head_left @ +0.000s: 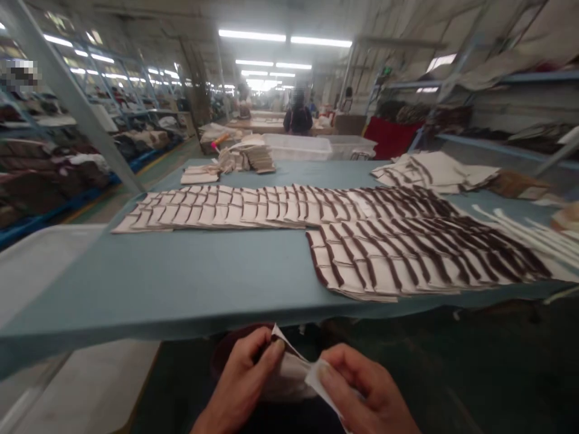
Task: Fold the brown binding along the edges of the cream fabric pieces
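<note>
Below the table's front edge, my left hand (251,371) pinches the upper corner of a cream fabric piece (292,377) with a dark edge. My right hand (362,386) is closed on a white strip (319,380) at the fabric's right side; whether the strip is joined to the fabric, I cannot tell. Past my hands, overlapping cream pieces with dark brown edges (380,259) are fanned out on the right of the table. Behind them runs a longer row of similar cream pieces (217,205).
Blue-green cloth covers the table (194,277). Stacked cream fabric (253,154) stands at the back left, a looser pile (434,172) at the back right. Pale strips (529,232) lie at the right. Clear plastic bins (298,146) stand beyond, and a person (298,114) is farther off.
</note>
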Demonstrator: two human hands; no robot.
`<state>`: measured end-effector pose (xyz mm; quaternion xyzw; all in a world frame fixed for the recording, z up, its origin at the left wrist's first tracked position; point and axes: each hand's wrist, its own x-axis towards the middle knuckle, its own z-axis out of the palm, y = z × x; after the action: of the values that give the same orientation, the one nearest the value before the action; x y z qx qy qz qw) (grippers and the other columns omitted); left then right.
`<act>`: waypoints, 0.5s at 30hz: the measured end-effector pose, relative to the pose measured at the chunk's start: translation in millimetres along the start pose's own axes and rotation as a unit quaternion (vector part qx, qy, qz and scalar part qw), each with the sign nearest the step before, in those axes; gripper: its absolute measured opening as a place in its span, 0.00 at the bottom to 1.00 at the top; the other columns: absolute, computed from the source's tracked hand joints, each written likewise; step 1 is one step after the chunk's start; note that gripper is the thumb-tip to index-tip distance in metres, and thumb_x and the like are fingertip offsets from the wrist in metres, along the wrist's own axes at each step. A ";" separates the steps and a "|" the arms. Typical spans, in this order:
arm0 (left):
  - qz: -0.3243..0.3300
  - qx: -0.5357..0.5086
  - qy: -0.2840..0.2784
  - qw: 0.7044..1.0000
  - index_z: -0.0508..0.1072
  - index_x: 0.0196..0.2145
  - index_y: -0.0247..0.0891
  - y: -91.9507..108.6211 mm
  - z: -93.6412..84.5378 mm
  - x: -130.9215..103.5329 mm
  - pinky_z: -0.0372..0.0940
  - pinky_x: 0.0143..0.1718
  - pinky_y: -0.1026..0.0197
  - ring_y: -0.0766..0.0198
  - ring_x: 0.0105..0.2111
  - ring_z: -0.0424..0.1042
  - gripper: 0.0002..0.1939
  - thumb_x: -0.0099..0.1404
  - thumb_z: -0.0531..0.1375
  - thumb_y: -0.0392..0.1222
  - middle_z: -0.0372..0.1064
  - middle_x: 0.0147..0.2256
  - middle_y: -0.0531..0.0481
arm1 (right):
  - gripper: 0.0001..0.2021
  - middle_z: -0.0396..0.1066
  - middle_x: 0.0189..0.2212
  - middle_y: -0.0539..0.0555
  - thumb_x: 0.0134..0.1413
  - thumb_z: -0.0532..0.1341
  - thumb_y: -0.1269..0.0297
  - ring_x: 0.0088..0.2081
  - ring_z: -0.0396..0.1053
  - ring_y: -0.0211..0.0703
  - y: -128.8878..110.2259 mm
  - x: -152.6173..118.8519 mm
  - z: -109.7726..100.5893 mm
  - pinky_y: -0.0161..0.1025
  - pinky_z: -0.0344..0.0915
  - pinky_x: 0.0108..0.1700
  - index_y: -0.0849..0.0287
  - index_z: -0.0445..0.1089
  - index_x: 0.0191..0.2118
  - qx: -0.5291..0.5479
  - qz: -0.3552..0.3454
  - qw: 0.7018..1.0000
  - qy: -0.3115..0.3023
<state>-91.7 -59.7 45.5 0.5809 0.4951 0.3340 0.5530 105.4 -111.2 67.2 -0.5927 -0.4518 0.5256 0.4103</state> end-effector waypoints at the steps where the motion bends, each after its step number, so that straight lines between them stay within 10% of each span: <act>1: 0.006 -0.005 -0.015 1.000 0.76 0.31 0.34 0.1 -2.6 0.3 0.61 0.30 0.66 0.65 0.28 0.63 0.27 0.70 0.59 0.64 0.69 0.29 0.51 | 0.27 0.66 0.20 0.48 0.56 0.64 0.34 0.22 0.57 0.36 -7.0 -1.7 1.6 0.35 0.51 0.24 0.58 0.73 0.30 0.003 0.013 1.000 -0.007; 15: -0.026 -0.105 -0.111 0.988 0.81 0.39 0.33 -5.4 -7.9 -16.1 0.61 0.32 0.64 0.63 0.31 0.66 0.23 0.68 0.62 0.59 0.73 0.34 0.46 | 0.18 0.70 0.23 0.49 0.64 0.61 0.46 0.25 0.63 0.37 10.5 3.0 23.6 0.33 0.56 0.25 0.58 0.70 0.35 -0.030 0.012 0.998 -0.049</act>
<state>-104.8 -72.9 44.1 0.5405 0.4075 0.3030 0.6708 83.2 -110.7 53.7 -0.5838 -0.4798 0.5453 0.3627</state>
